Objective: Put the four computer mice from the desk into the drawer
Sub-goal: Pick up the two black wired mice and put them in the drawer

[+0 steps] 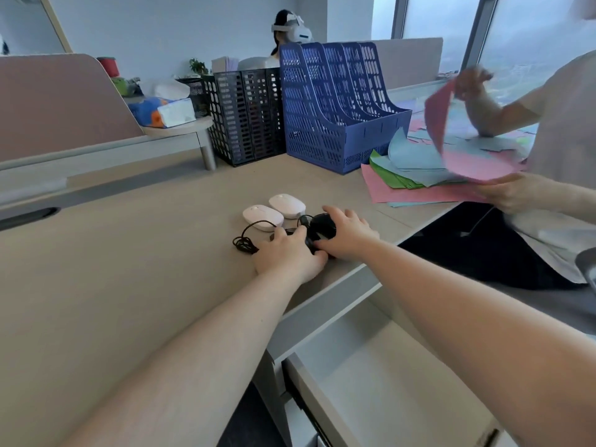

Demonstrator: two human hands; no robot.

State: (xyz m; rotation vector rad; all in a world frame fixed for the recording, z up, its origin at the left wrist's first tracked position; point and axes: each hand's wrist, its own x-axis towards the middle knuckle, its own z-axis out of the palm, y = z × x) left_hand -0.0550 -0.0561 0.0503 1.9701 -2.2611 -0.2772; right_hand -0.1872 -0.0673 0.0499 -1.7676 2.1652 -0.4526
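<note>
Head view: both bare forearms reach forward across the beige desk [129, 253] toward a cluster of mice near its front edge; the left hand [288, 258] lies palm down, fingers curled over a black mouse [283, 233] of which only a sliver shows past the fingertips, so its heading cannot be told; the right hand [346, 233] comes in from the right, palm down, fingers spread and bent over a second black mouse [321, 225], thumb tucked at its near side, the grip looking closed around the body; that mouse's long axis seems to run from near to far, slightly leftward; a dark cable [245, 241] loops in a bundle on the desk just left of the left hand; two white mice [262, 217] [287, 205] sit just beyond the hands, side by side and almost touching, their long axes running diagonally from far left to near right; the open drawer [387, 366], pale inside, stands pulled out below the desk edge, under the right forearm; behind stand a blue file rack [338, 108] and a black file rack [245, 114]; to the right, another person handles coloured paper sheets [419, 175].
</note>
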